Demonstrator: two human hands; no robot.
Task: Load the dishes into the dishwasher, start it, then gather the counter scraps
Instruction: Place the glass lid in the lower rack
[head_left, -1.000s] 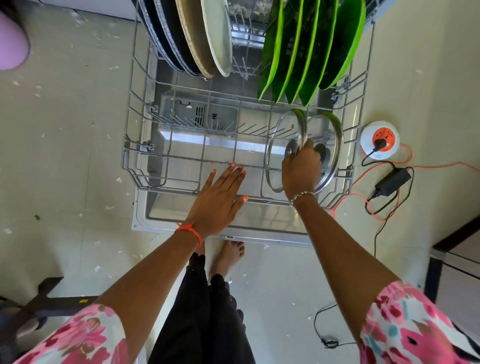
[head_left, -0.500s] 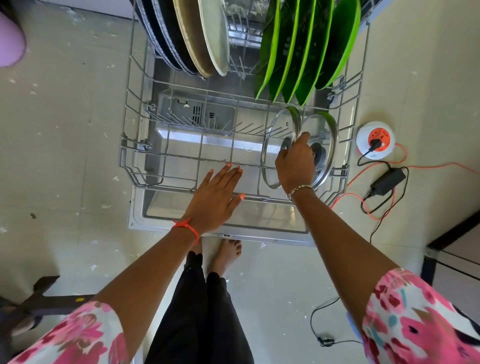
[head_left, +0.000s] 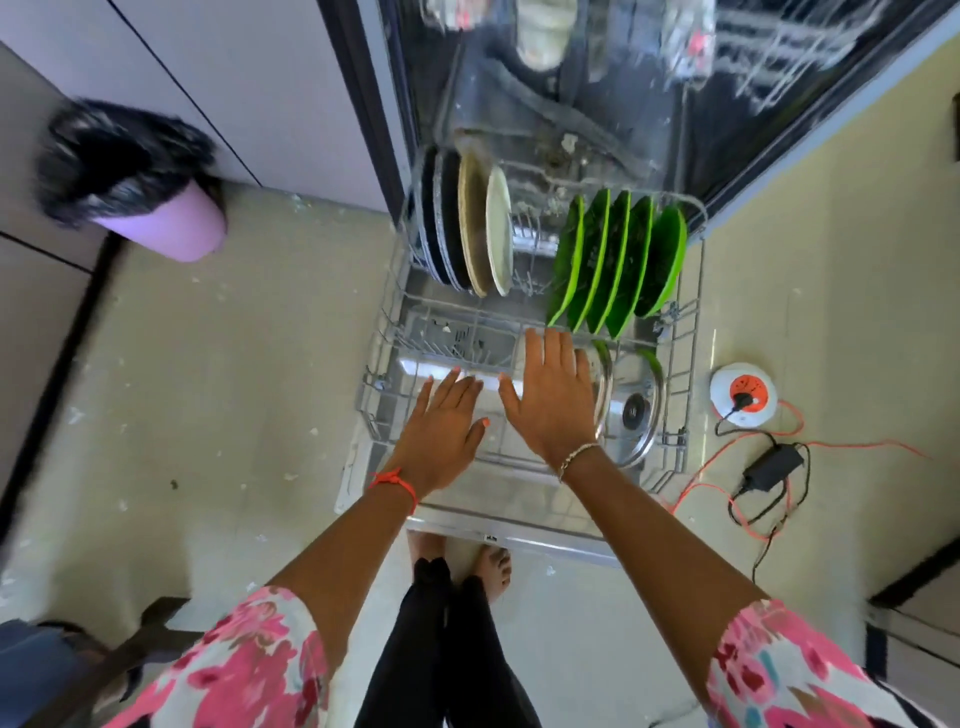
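Two empty hands: the right hand, fingers spread wide, has released the round steel-rimmed glass pot lid, now propped front-right in the grey wire lower rack; the left hand hovers flat. Rack seems ready to push in.

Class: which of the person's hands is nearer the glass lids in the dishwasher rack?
Right. The right hand is open over the left edge of the glass lids; the left hand is further left, above bare rack wires.
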